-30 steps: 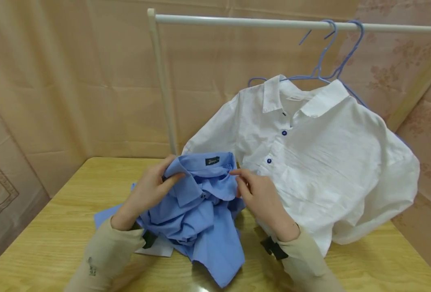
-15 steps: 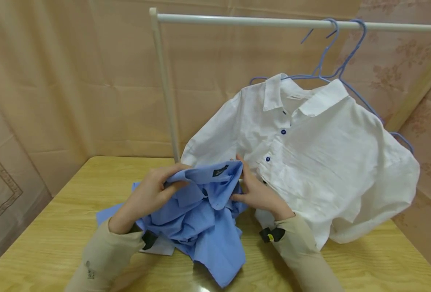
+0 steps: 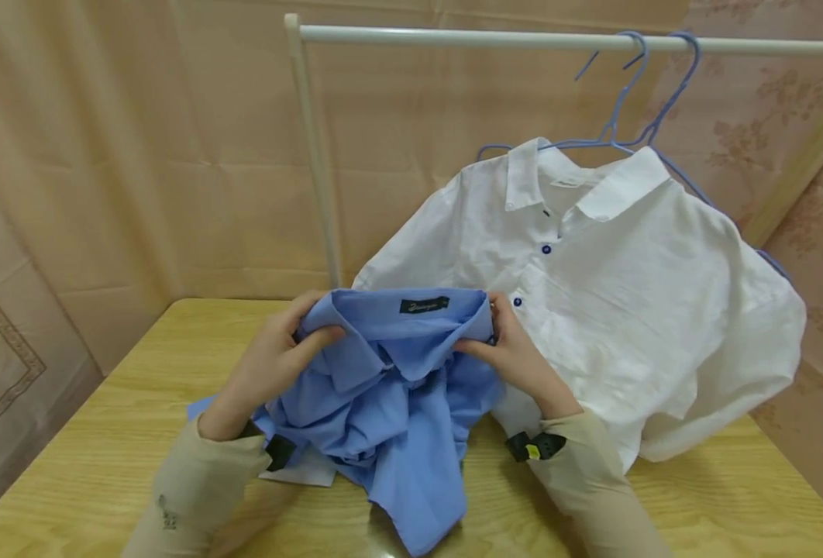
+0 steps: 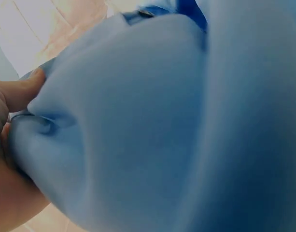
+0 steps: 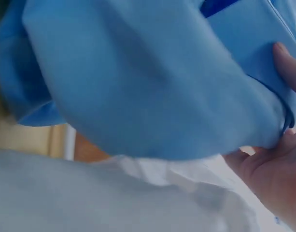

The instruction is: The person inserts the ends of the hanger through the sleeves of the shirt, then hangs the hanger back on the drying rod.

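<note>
A crumpled blue shirt (image 3: 377, 411) is held up by its collar in the head view, a dark label (image 3: 424, 304) showing inside the neckband. My left hand (image 3: 272, 360) pinches the collar's left side, thumb in front and the other fingers behind the cloth. On the opposite side, my right hand (image 3: 523, 356) grips the collar the same way. In the left wrist view, blue cloth fills most of the picture beside the left hand (image 4: 15, 145). The right wrist view shows the right hand (image 5: 278, 164) at the collar's edge, fingers partly hidden by fabric.
A white shirt (image 3: 607, 310) hangs on a blue hanger (image 3: 614, 143) from the white rail (image 3: 467, 37), close behind the right hand. Another blue hanger hook (image 3: 686, 70) is on the rail. The wooden table (image 3: 132, 387) lies below, and a white piece pokes out under the blue shirt.
My right hand has shifted its hold along the blue shirt's collar and moved right. The collar is now spread wider, with its label facing forward. My left hand has stayed on its side.
</note>
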The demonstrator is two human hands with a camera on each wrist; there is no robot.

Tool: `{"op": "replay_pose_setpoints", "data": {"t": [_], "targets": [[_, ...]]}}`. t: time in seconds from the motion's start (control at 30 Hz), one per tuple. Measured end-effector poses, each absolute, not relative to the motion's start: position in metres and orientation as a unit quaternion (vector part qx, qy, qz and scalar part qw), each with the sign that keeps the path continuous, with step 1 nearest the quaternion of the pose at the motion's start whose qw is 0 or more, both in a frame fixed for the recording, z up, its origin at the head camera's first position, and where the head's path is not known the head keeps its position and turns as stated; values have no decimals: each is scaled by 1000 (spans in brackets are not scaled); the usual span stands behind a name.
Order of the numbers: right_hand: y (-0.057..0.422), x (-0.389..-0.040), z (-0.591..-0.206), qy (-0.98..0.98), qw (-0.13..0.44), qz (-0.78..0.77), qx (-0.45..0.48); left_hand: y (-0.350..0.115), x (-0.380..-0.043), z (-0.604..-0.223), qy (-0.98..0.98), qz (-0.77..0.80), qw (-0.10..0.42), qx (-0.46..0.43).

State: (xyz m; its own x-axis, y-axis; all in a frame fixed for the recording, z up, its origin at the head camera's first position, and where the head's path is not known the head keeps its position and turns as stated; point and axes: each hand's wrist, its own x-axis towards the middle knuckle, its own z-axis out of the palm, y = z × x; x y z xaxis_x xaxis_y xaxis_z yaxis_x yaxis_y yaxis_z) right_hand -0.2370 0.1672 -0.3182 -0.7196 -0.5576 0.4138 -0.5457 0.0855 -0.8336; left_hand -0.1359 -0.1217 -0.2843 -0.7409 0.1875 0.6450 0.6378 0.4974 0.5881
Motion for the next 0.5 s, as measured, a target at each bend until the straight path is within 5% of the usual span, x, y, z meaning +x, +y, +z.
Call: {"op": "replay_pose_setpoints", "data": {"t": [0.5], "targets": [[188, -206, -267, 718, -201, -543, -386, -120, -138, -282, -798, -458, 295, -257]]}}
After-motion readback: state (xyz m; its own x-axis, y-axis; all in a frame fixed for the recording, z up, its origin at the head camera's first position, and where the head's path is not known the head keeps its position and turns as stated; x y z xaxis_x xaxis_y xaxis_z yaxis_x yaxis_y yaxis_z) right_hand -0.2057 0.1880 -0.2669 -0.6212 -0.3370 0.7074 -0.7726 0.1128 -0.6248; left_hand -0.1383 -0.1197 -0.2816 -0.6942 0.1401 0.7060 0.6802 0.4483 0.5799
